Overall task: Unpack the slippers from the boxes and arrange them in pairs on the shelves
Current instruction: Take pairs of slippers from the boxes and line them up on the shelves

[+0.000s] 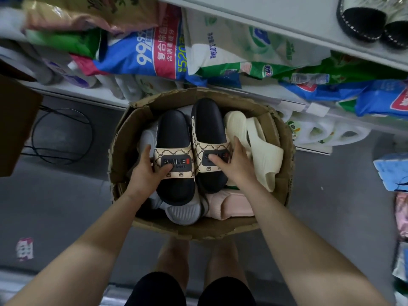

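1. Two black slippers with beige patterned straps marked "SMILE" lie side by side on top of the other footwear in an open cardboard box (198, 230). The left black slipper (174, 133) sits slightly nearer the person than the right black slipper (208, 122).
2. The left hand (144, 173) grips the strap of the left black slipper, with the thumb on the dark label and the fingers (146, 151) curled round the strap's outer edge.
3. The right hand (237, 166) holds the strap of the right black slipper the same way, thumb on the label, fingers wrapped over the far side.
4. In the box, cream slippers (262, 155) lean just beside the right hand, a grey slipper (183, 214) lies under the black pair, and a pink slipper (229, 206) lies at the near right.
5. The box stands on the grey floor (55, 206) against a white shelf (276, 25) unit.
6. Detergent bags (154, 51) fill the lower shelf, and dark slippers (362, 23) rest on the upper one.
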Available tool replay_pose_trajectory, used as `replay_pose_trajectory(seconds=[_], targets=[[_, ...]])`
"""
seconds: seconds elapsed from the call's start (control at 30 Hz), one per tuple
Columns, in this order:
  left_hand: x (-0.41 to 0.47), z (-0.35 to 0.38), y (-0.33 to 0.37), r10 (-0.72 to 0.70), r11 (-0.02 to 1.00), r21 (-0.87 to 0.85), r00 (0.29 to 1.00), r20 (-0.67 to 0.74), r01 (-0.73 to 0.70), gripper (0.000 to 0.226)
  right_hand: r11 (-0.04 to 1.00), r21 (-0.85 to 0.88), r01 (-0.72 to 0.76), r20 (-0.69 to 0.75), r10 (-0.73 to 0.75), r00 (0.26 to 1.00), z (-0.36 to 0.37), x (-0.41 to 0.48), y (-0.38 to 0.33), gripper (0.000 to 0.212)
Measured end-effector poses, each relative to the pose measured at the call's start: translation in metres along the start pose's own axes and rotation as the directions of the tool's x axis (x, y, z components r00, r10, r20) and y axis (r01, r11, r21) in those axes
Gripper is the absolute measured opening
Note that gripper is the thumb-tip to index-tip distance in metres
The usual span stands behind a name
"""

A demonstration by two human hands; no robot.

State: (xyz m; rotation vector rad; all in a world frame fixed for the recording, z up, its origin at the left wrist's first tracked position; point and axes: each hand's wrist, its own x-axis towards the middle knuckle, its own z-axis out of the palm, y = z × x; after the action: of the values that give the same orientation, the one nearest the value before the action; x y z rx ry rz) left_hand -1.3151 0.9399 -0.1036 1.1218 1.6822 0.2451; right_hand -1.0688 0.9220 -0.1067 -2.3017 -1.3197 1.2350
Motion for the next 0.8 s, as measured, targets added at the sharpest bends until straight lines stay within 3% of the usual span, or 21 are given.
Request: replay_pose_trajectory(seconds=[0.1, 0.23, 0.4, 0.5, 0.67, 0.8], targets=[[0.0, -0.001, -0.001, 0.024, 1.0, 0.0, 1.0, 0.009, -0.024, 0.069, 0.999, -0.022, 0.046, 0.078, -0.044, 0.996, 0.002, 0.007, 0.007, 0.086], [-0.003, -0.006, -0.004, 0.057, 0.989, -0.143, 0.995, 0.082, -0.045, 0.051, 0.984, 0.17, 0.053, 0.178, -0.083, 0.98, -0.006, 0.003, 0.003, 0.069], [-0.011, -0.015, -0.002, 0.059, 0.988, -0.145, 0.997, 0.056, -0.05, 0.059, 0.903, 0.418, -0.099, 0.201, 0.015, 0.98, -0.013, -0.001, 0.001, 0.098], [-0.009, -0.02, -0.005, 0.044, 0.989, -0.148, 0.996, 0.072, -0.033, 0.063, 0.904, 0.408, -0.129, 0.238, 0.032, 0.971, -0.011, -0.001, 0.002, 0.106], [-0.015, -0.023, 0.002, 0.077, 0.988, -0.141, 0.995, 0.057, -0.068, 0.066, 0.905, 0.419, -0.075, 0.197, -0.01, 0.98, -0.013, -0.007, 0.001, 0.093], [-0.026, -0.03, 0.01, 0.124, 0.977, -0.18, 0.991, 0.054, -0.112, 0.057, 0.95, 0.311, -0.003, 0.14, -0.043, 0.989, -0.033, -0.022, -0.008, 0.077]])
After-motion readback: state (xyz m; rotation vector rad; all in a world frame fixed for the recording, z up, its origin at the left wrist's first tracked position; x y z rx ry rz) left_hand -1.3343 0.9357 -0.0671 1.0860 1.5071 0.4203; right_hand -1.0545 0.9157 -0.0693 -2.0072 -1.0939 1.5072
